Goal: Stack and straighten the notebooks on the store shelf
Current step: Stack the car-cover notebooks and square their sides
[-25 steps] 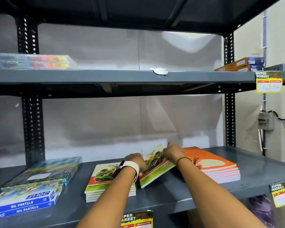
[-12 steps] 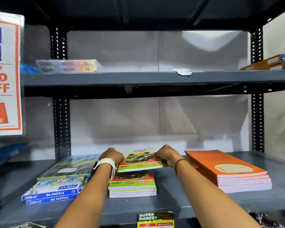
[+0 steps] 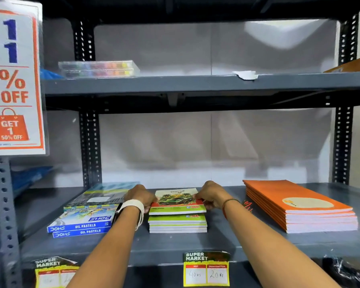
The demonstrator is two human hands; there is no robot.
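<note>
Head view: both hands grip one car-cover notebook (image 3: 177, 201) by its side edges, the left hand (image 3: 141, 196) pinching the left edge, the right hand (image 3: 210, 196) the right. The notebook sits slightly raised over the stack of matching notebooks (image 3: 178, 224) at the middle of the grey shelf (image 3: 227, 244). Oil pastel boxes (image 3: 81, 225) lie to the left, a pile of orange notebooks (image 3: 299, 206) well apart to the right. A price tag (image 3: 206, 269) hangs on the shelf's front edge.

Both hands (image 3: 140, 197) (image 3: 211, 196) gripping top notebook (image 3: 177, 199), above green stack (image 3: 177, 224), grey shelf (image 3: 227, 244)
</note>
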